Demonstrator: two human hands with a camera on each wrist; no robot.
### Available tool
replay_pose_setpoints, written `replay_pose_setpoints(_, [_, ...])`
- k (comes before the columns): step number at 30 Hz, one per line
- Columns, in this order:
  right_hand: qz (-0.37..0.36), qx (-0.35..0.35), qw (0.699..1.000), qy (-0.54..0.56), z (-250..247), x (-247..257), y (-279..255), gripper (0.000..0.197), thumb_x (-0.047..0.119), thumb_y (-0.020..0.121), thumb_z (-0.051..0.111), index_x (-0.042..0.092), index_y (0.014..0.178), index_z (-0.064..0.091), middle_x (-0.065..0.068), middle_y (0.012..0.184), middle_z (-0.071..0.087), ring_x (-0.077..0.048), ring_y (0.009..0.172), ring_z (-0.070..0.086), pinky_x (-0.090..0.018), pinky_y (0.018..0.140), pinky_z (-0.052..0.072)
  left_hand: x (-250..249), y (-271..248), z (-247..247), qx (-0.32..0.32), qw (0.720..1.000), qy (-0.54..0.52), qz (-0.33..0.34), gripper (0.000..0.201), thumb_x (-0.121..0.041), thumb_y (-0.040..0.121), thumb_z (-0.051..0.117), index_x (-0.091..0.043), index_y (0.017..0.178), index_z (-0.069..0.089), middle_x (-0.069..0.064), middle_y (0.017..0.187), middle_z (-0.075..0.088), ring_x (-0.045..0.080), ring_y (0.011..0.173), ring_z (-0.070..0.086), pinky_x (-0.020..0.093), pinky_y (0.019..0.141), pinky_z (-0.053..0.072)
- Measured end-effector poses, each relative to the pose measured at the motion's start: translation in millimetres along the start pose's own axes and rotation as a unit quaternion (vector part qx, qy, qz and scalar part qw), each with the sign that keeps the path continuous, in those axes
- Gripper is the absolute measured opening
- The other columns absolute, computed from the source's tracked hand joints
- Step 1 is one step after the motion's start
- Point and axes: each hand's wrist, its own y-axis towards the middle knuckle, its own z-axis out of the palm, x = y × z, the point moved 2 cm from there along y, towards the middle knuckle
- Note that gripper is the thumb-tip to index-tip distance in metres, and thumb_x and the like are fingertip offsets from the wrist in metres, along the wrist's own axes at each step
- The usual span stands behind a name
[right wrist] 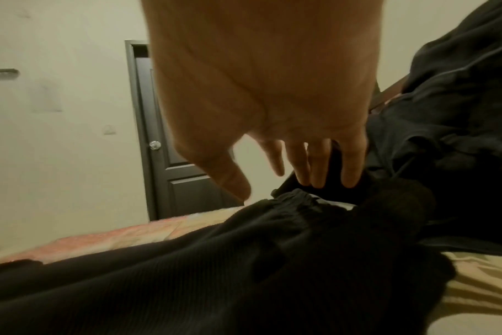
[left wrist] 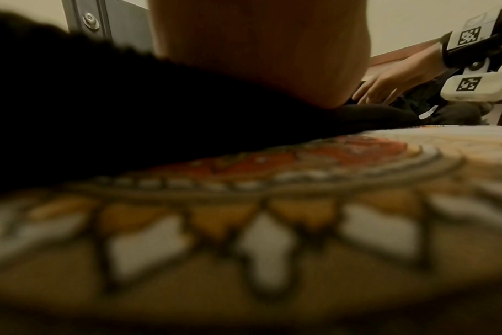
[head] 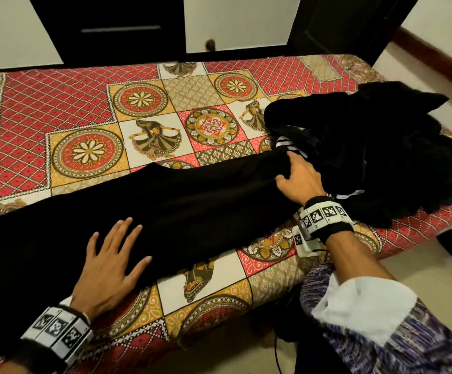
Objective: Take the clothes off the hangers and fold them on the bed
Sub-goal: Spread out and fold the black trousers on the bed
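A long black garment [head: 192,201] lies stretched across the patterned bed cover [head: 84,103], from the near left edge towards the right. My left hand [head: 114,255] rests flat on its near part, fingers straight and spread. My right hand [head: 296,176] presses on its far end, beside a gathered waistband [right wrist: 295,199]. The right hand's fingers [right wrist: 318,167] point down onto the black cloth and grip nothing. Just right of that hand lies a heap of black clothes [head: 381,147] with white stripes [head: 289,147] showing. The left wrist view shows my left palm [left wrist: 258,56] on the garment [left wrist: 100,124].
The bed's near edge [head: 219,327] runs along the bottom, with floor [head: 422,265] to the right. Dark doors [head: 106,28] stand behind the bed, and one with a round knob [right wrist: 155,145] shows in the right wrist view. My patterned sleeve [head: 381,333] is at lower right.
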Motion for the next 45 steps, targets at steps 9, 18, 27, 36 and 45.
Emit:
replay_pose_setpoints(9, [-0.04,0.116,0.985,-0.117,64.7,3.2,5.9,0.075,0.075,0.099,0.022,0.04,0.163,0.006,-0.001,0.172,-0.013,-0.025,0.159,-0.005,-0.067,0.122,0.01,-0.8,-1.6,-1.0,0.001,1.0,-0.006,-0.006,0.081,-0.073,0.098,0.017,-0.025,0.163,0.021,-0.002,0.172,0.007,0.016,0.159,0.003,0.058,0.125,0.009])
replay_pose_setpoints(18, [-0.046,0.125,0.982,-0.131,63.1,8.3,3.6,0.082,0.081,0.094,0.019,0.039,0.164,0.006,-0.005,0.172,-0.015,-0.026,0.159,-0.008,-0.066,0.122,0.001,46.0,-10.3,-21.8,-0.019,0.991,-0.044,-0.125,0.098,-0.084,0.086,0.023,-0.019,0.159,0.029,0.003,0.169,0.016,0.022,0.157,0.013,0.058,0.123,0.013])
replay_pose_setpoints(27, [-0.204,0.048,0.977,-0.038,40.5,124.0,-49.0,0.076,0.071,0.099,0.025,0.029,0.162,0.024,-0.013,0.171,0.012,-0.03,0.158,0.009,-0.06,0.123,0.014,158.1,-52.2,-45.4,-0.005,0.937,-0.073,-0.341,0.08,-0.072,0.092,0.048,-0.017,0.151,0.042,0.014,0.162,0.03,0.037,0.149,0.032,0.064,0.116,0.029])
replay_pose_setpoints(36, [-0.433,0.267,0.843,-0.177,113.4,202.1,-212.4,0.075,0.053,0.101,0.041,0.035,0.164,0.004,-0.005,0.173,-0.005,-0.027,0.159,-0.003,-0.055,0.125,0.012,309.7,-173.9,-60.9,-0.046,0.759,-0.121,-0.638,0.101,-0.064,0.086,0.068,0.005,0.152,0.033,0.031,0.157,0.029,0.051,0.144,0.029,0.07,0.116,0.023])
replay_pose_setpoints(45, [-0.424,0.257,0.85,-0.178,108.4,201.9,-217.6,0.07,0.057,0.101,0.041,0.044,0.162,0.009,0.004,0.173,-0.001,-0.02,0.159,0.0,-0.043,0.126,0.011,350.4,-223.1,-72.6,-0.071,0.698,-0.185,-0.689,0.097,-0.061,0.08,0.068,-0.004,0.152,0.041,0.032,0.149,0.043,0.052,0.135,0.039,0.058,0.113,0.033])
